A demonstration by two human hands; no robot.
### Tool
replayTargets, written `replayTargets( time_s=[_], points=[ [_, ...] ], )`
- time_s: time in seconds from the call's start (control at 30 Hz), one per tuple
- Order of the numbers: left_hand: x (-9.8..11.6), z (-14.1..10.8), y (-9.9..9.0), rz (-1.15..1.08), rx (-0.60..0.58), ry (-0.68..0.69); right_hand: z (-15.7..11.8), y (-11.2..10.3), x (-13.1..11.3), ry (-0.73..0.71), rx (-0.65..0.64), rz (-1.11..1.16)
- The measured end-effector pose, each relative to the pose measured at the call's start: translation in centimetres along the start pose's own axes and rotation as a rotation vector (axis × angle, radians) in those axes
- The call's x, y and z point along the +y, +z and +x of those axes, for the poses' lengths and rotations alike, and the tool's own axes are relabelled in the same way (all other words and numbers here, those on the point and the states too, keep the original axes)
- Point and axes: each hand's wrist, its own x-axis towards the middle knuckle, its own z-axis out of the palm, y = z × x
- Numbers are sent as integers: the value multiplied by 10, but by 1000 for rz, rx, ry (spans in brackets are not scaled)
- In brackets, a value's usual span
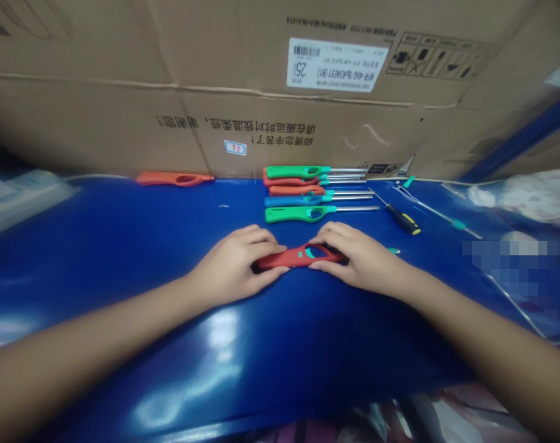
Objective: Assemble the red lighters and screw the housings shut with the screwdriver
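Forearms (127, 327) angle inward from both sides over the bench (317, 357). Between them, nearer than the lighter row (287, 191), is a red lighter (295, 257): left hand (236, 264) pinches its handle, right hand (360, 258) its looped end. Both ends are covered; whether the teal tip (394, 251) beyond joins it cannot be told.

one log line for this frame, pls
left hand: on red lighter body | right hand: on its other end | screwdriver: on blue table

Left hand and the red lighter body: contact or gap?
Touching. The head view shows the left hand gripping one end of the red lighter body, thumb along the near edge, fingers along the far edge.
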Motion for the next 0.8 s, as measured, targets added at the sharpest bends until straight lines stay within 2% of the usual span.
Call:
replayTargets(
  time_s=[0.1, 0.27, 0.33, 0.4, 0.57, 0.7, 0.8],
  points=[
    [3, 2, -2, 52, -38, 8, -1, 3, -3, 24, 24, -25],
    [18, 4, -4, 414, -118, 104, -2, 8, -17, 55, 21, -180],
    [22, 3, -3, 483, -127, 123, -2, 8, -20, 38, 17, -239],
    [22, 2, 0, 434, -99, 103, -2, 8, -20, 6, 15, -286],
    [9, 0, 7, 76, 37, 0, 0, 7, -4, -115, 41, -283],
    [4, -1, 9, 9, 70, 0, 1, 6, 4, -183, 129, -246],
    [5, -2, 8, -20, 71, 14, 0, 3, 1, -174, 144, -176]
  ],
)
